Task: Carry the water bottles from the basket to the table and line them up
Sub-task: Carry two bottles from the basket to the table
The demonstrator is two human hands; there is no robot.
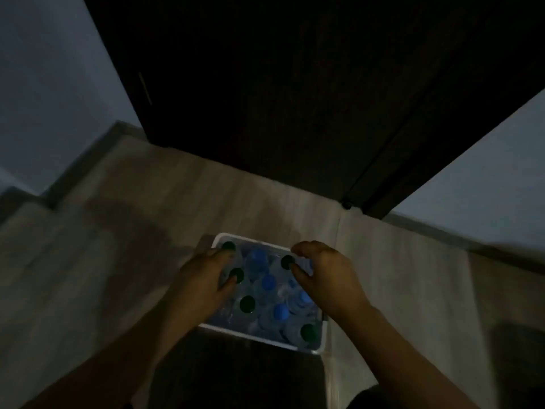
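Note:
A white basket [259, 339] stands on the floor below me, packed with several upright clear water bottles, some with blue caps [267, 282] and some with green caps [247, 304]. My left hand [203, 283] reaches over the basket's left side, its fingers curled around a green-capped bottle [236, 275]. My right hand [321, 278] hovers over the basket's far right, thumb and fingers apart around another green cap [287, 262]. Whether either hand grips firmly is hard to tell in the dim light. No table is in view.
A dark wooden door [295, 98] fills the space ahead, with pale walls [44, 84] on both sides. The basket rests on a light tiled floor [118, 231]. A small black door stop [346, 205] sits at the door's foot. The scene is very dark.

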